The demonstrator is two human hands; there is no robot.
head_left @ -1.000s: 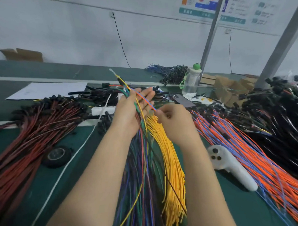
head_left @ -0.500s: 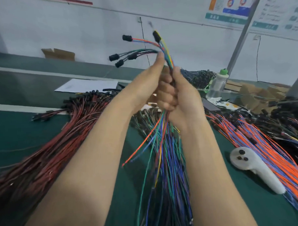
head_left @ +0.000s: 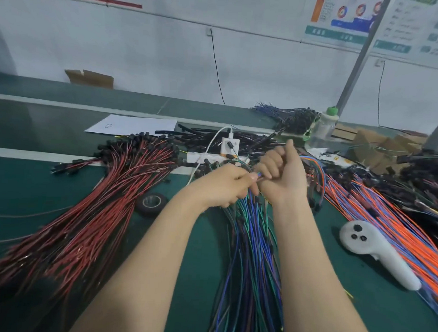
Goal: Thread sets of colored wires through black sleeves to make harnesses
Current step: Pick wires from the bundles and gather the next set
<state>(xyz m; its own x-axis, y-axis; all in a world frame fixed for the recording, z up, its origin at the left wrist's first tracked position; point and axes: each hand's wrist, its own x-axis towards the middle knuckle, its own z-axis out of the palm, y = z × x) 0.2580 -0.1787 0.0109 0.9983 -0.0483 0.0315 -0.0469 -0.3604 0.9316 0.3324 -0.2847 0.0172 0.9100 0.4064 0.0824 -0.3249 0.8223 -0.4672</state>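
While wire bundles [head_left: 252, 241] cover the green bench [head_left: 26, 184], posters [head_left: 342, 21] line the wall [head_left: 142, 51].

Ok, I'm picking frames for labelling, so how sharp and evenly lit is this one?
Head view: the left hand and right hand are fairly sharp where they grip the coloured wires; the red-and-black wire pile smears into motion blur toward the frame's lower-left corner; the wall posters are unreadable; light is soft and even, no hard shadows.
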